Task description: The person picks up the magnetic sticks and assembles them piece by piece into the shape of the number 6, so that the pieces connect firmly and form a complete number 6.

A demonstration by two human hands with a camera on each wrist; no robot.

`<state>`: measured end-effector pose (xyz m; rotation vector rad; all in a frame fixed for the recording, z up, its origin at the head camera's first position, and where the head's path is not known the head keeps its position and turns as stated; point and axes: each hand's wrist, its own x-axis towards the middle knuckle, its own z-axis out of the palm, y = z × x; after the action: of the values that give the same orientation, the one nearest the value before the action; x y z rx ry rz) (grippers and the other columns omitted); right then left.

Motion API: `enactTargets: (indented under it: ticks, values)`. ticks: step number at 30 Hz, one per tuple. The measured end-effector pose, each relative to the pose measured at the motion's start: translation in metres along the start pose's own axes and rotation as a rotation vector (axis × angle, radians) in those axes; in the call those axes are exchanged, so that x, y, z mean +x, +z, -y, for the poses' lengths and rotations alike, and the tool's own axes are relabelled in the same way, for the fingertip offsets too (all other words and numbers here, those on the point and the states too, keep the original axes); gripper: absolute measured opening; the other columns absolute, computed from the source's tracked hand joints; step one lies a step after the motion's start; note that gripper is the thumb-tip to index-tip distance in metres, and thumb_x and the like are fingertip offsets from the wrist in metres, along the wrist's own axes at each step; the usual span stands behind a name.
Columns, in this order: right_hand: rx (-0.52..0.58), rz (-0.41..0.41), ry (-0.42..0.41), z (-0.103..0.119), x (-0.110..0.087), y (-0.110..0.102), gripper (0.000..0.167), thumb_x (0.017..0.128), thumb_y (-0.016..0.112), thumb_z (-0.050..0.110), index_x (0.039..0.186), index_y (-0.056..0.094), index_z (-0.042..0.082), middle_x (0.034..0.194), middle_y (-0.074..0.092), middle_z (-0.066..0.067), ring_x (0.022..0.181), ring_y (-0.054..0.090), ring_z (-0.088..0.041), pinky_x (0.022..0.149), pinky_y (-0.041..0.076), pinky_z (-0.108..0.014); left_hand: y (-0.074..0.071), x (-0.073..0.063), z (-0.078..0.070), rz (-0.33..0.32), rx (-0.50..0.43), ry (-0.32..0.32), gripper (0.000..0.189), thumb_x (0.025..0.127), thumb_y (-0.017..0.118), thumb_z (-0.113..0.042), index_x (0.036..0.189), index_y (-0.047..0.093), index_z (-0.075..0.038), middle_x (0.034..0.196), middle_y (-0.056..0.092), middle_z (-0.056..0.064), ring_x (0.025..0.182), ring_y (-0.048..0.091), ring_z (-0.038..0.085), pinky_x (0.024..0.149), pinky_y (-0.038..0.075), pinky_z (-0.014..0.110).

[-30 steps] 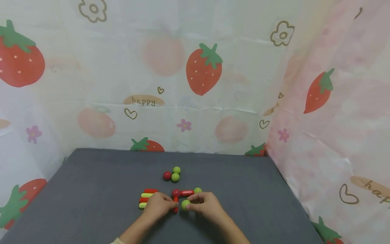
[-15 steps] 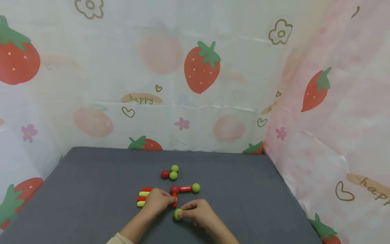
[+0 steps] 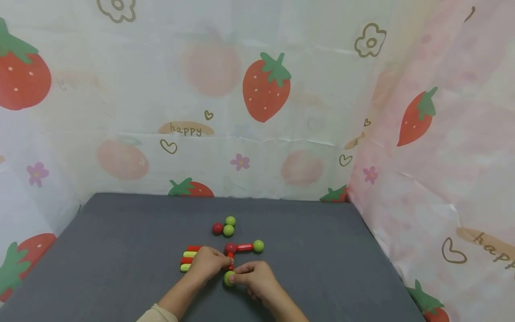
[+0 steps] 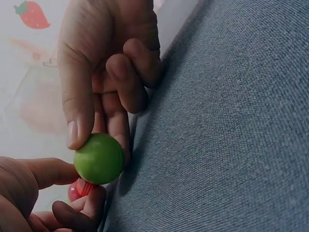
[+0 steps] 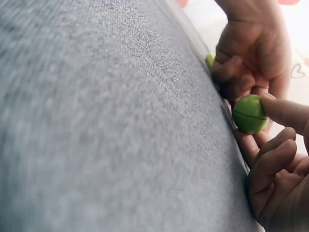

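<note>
My left hand [image 3: 208,262] pinches a short red rod [image 3: 231,264] between thumb and fingers. The rod's far end meets a red ball [image 3: 230,247], from which a second red rod [image 3: 244,247] runs right to a green ball [image 3: 259,246]. At the near end of the pinched rod, my right hand [image 3: 257,281] grips another green ball [image 3: 228,278] with thumb and fingertips. In the left wrist view this green ball [image 4: 99,158] overlaps the rod end and hides most of it. A seam line runs round the ball [image 5: 250,114] in the right wrist view.
Red and yellow-green rods [image 3: 188,260] lie side by side left of my left hand, partly covered by it. Farther back, a loose red ball [image 3: 217,229] rests beside two green balls [image 3: 228,230]. The dark grey tabletop [image 3: 314,241] ends at a strawberry-print curtain [image 3: 265,156].
My right hand has brought its green ball toward me and left, to the near end of the rod my left hand pinches. The whole head view has shifted slightly.
</note>
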<state>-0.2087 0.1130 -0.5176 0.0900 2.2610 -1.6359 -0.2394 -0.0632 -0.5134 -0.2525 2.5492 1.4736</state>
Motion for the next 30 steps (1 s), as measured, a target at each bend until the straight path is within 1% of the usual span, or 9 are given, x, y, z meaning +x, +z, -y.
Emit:
enactTargets:
  ticks: [3, 5, 10, 14, 18, 21, 25, 30]
  values:
    - [0.031, -0.007, -0.011, 0.0010, 0.0019, 0.0019, 0.021, 0.077, 0.091, 0.023, 0.090, 0.079, 0.010, 0.066, 0.066, 0.006, 0.041, 0.037, -0.006, 0.037, 0.032, -0.021, -0.0015, -0.0001, -0.0007, 0.002, -0.008, 0.006, 0.016, 0.079, 0.082, -0.022, 0.071, 0.078, -0.009, 0.071, 0.067, -0.002, 0.066, 0.054, 0.016, 0.055, 0.038, 0.028]
    - [0.038, -0.015, -0.009, 0.0013, 0.0024, 0.0026, 0.022, 0.077, 0.091, 0.022, 0.091, 0.079, 0.010, 0.066, 0.065, 0.006, 0.041, 0.036, -0.006, 0.036, 0.031, -0.022, -0.0022, -0.0002, -0.0011, 0.007, -0.013, 0.012, 0.016, 0.079, 0.082, -0.022, 0.071, 0.078, -0.009, 0.071, 0.068, -0.003, 0.066, 0.053, 0.016, 0.054, 0.038, 0.028]
    - [0.032, -0.039, -0.016, -0.0001, 0.0024, 0.0045, 0.024, 0.077, 0.092, 0.024, 0.092, 0.078, 0.011, 0.067, 0.065, 0.006, 0.041, 0.037, -0.006, 0.036, 0.032, -0.022, -0.0028, -0.0005, -0.0016, 0.012, -0.022, 0.021, 0.015, 0.079, 0.081, -0.022, 0.071, 0.078, -0.008, 0.070, 0.068, -0.003, 0.063, 0.053, 0.016, 0.053, 0.037, 0.028]
    - [0.023, -0.053, -0.030, -0.0026, 0.0021, 0.0069, 0.025, 0.077, 0.092, 0.023, 0.094, 0.078, 0.011, 0.074, 0.069, 0.005, 0.041, 0.038, -0.006, 0.036, 0.032, -0.021, -0.0027, -0.0007, -0.0013, 0.009, -0.027, 0.021, 0.015, 0.079, 0.081, -0.021, 0.071, 0.078, -0.008, 0.067, 0.067, -0.003, 0.060, 0.051, 0.015, 0.051, 0.035, 0.027]
    - [-0.005, -0.066, -0.040, -0.0026, 0.0009, 0.0079, 0.026, 0.076, 0.093, 0.023, 0.095, 0.077, 0.014, 0.081, 0.074, 0.004, 0.041, 0.040, -0.007, 0.036, 0.033, -0.021, -0.0025, 0.0001, -0.0012, 0.006, -0.024, 0.011, 0.016, 0.079, 0.081, -0.021, 0.070, 0.078, -0.009, 0.066, 0.066, -0.003, 0.059, 0.050, 0.015, 0.051, 0.034, 0.027]
    - [-0.029, -0.074, -0.062, -0.0020, -0.0005, 0.0077, 0.027, 0.075, 0.093, 0.022, 0.095, 0.077, 0.015, 0.084, 0.076, 0.004, 0.041, 0.043, -0.008, 0.035, 0.033, -0.021, -0.0020, 0.0010, -0.0008, 0.004, -0.016, 0.009, 0.016, 0.079, 0.082, -0.021, 0.070, 0.077, -0.009, 0.066, 0.065, -0.003, 0.060, 0.050, 0.015, 0.051, 0.035, 0.027]
    - [-0.055, -0.078, -0.096, -0.0030, -0.0010, 0.0080, 0.025, 0.075, 0.093, 0.019, 0.094, 0.077, 0.015, 0.085, 0.076, 0.004, 0.039, 0.044, -0.008, 0.034, 0.033, -0.021, -0.0011, 0.0016, -0.0001, 0.001, -0.003, 0.009, 0.016, 0.078, 0.083, -0.021, 0.069, 0.077, -0.010, 0.065, 0.063, -0.004, 0.058, 0.048, 0.014, 0.051, 0.034, 0.027]
    - [-0.083, -0.086, -0.092, -0.0040, -0.0006, 0.0081, 0.025, 0.075, 0.093, 0.021, 0.094, 0.077, 0.019, 0.085, 0.074, 0.006, 0.039, 0.045, -0.008, 0.035, 0.033, -0.021, -0.0015, 0.0005, -0.0005, -0.004, 0.019, 0.029, 0.017, 0.081, 0.084, -0.023, 0.071, 0.078, -0.010, 0.067, 0.063, -0.004, 0.059, 0.049, 0.014, 0.052, 0.034, 0.027]
